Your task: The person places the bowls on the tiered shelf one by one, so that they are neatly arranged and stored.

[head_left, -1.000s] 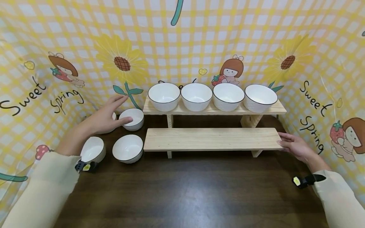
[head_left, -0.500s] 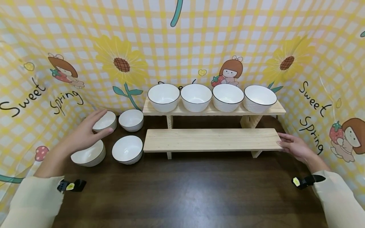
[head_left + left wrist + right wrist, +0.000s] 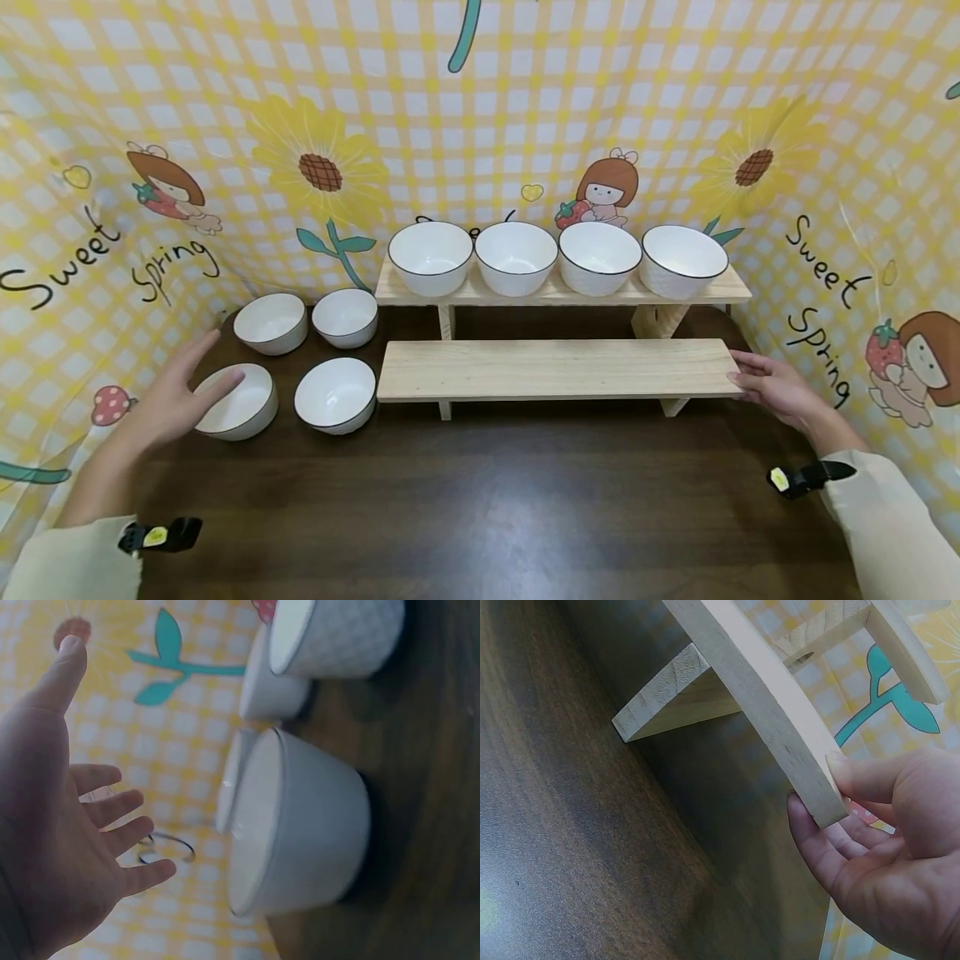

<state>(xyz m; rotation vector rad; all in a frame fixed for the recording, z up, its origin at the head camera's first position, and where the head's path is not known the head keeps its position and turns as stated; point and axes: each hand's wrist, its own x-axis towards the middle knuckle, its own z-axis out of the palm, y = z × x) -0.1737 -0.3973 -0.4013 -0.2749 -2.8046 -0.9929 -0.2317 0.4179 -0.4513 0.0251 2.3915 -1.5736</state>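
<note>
My left hand (image 3: pixel 176 400) hovers with fingers spread at the left side of a white, dark-rimmed bowl (image 3: pixel 251 408), holding nothing. The left wrist view has this hand (image 3: pixel 82 847) palm up front, apart from the nearest bowl (image 3: pixel 319 832). At the other side, my right hand (image 3: pixel 780 389) grips the right end of the lower board (image 3: pixel 555 371) of a two-step wooden shelf. Up close in the right wrist view, its thumb lies on top of the board (image 3: pixel 769 712) and fingers curl underneath. The upper board (image 3: pixel 735 287) carries a row of several white bowls (image 3: pixel 517 258).
Beside the shelf on the dark wooden table (image 3: pixel 480 500) stand more white bowls: one (image 3: pixel 335 396) front right, one (image 3: pixel 345 318) behind it and one (image 3: pixel 272 323) back left. A yellow checked cloth (image 3: pixel 480 108) with printed flowers surrounds the table on three sides.
My left hand has drawn back left and toward me, from over the back bowls to beside the front left one, uncovering the back ones. My right hand keeps its hold on the board.
</note>
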